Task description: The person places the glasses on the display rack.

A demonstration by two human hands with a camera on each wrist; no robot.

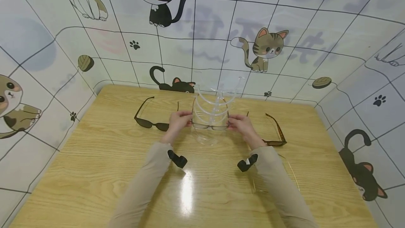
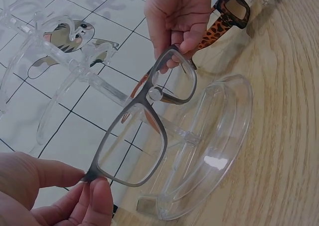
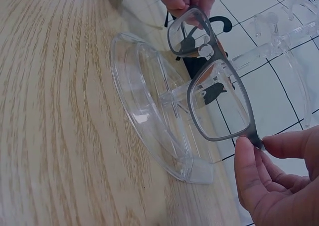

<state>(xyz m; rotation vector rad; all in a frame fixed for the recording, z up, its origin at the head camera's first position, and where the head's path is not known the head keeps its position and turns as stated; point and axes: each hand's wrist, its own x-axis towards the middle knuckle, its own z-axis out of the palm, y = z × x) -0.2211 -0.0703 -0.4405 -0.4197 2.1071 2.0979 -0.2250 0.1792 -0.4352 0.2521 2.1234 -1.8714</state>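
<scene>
A pair of grey-framed eyeglasses [image 2: 162,141] with clear lenses is at the lower part of a clear plastic display stand [image 1: 216,110]. My left hand [image 1: 179,122] pinches one outer corner of the frame between thumb and fingers. At the opposite corner, my right hand [image 1: 242,125] pinches it the same way. In the right wrist view the bridge of the eyeglasses [image 3: 217,54] sits at a clear peg on the stand's post. The stand's curved base [image 3: 144,111] rests on the wooden table, below the frame.
Black sunglasses [image 1: 145,123] lie to the left of the stand. Tortoiseshell sunglasses [image 1: 280,133] lie to the right, partly behind my right hand. Thin gold-rimmed glasses [image 1: 294,175] are partly under my right forearm. A cat-patterned sheet [image 1: 215,52] rises behind the wooden table [image 1: 95,171].
</scene>
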